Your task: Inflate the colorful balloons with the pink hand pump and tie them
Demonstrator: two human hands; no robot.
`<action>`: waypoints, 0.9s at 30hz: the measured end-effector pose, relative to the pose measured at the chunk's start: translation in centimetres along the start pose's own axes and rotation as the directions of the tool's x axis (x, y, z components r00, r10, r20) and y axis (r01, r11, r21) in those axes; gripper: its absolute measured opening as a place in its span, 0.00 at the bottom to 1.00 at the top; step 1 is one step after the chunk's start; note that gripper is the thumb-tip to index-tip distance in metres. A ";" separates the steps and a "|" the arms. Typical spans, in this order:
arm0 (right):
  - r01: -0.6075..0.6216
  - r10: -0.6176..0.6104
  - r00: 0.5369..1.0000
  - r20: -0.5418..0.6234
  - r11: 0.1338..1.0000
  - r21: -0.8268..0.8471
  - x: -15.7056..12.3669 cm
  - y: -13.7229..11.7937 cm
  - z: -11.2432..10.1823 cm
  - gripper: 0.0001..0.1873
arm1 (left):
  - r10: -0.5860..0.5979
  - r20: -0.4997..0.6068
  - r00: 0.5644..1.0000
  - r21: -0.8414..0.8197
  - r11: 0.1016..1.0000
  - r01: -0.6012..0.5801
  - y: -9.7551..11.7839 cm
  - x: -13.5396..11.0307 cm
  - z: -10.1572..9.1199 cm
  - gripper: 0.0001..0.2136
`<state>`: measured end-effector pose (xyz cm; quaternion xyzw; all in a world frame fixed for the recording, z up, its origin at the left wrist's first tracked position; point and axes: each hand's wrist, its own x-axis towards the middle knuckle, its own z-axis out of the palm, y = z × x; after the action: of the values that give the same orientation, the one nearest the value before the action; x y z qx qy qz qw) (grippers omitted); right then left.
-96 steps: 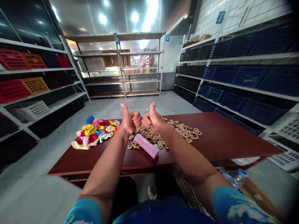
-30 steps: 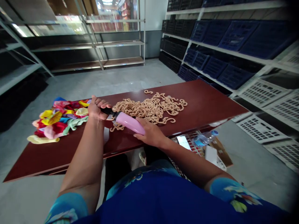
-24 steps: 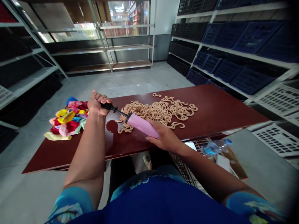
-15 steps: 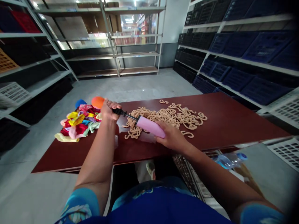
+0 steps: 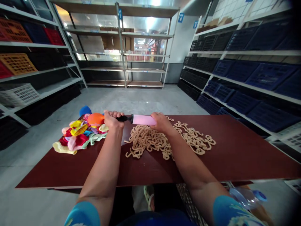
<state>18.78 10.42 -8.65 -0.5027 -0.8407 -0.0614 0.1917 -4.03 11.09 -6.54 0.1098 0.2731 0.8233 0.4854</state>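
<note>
Pink tubular plastic pump [image 5: 144, 120]: rod, bare moments ago, now hidden; stroke seemingly complete. My left hand [image 5: 114, 120] curled round black handle [image 5: 124, 118], right hand [image 5: 162, 121] round pump's far end, above squiggly tan heap [image 5: 150, 138], glossy dark-red surface [image 5: 246, 150].

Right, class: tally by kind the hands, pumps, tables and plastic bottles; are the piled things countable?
Left hand and right hand: 2
Pink pump: 1
Table: 1
Plastic bottle: 1
Total: 5
Balloons and tan curled pieces overlap too much to count.
</note>
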 end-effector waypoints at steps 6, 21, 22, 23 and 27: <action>-0.026 0.026 1.000 -0.004 1.000 0.012 -1.1 3.1 1.5 0.18 | 0.040 -0.035 0.999 -0.074 0.996 -0.043 0.7 2.5 -1.5 0.18; -0.012 0.013 0.999 -0.044 1.000 0.023 -1.2 2.4 5.1 0.11 | 0.023 0.075 0.997 -0.095 0.995 -0.015 -4.4 0.4 -1.8 0.21; -0.009 0.011 0.999 -0.040 0.999 0.049 -1.2 2.4 5.2 0.11 | 0.026 0.092 0.995 -0.084 0.996 -0.018 -4.5 0.1 -1.6 0.21; -0.011 0.013 0.999 -0.033 0.997 0.076 -1.2 2.5 5.3 0.11 | 0.030 0.109 0.994 -0.074 0.997 -0.022 -4.6 -0.1 -1.5 0.21; -0.039 0.037 0.999 0.015 0.978 0.207 -1.3 3.3 5.5 0.15 | 0.046 0.193 0.980 -0.020 0.999 -0.043 -4.5 -1.0 -0.7 0.23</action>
<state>20.71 12.59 -14.52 -0.4965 -0.8337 0.0329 0.2394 -0.50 11.69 -9.49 0.1917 0.2157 0.8215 0.4918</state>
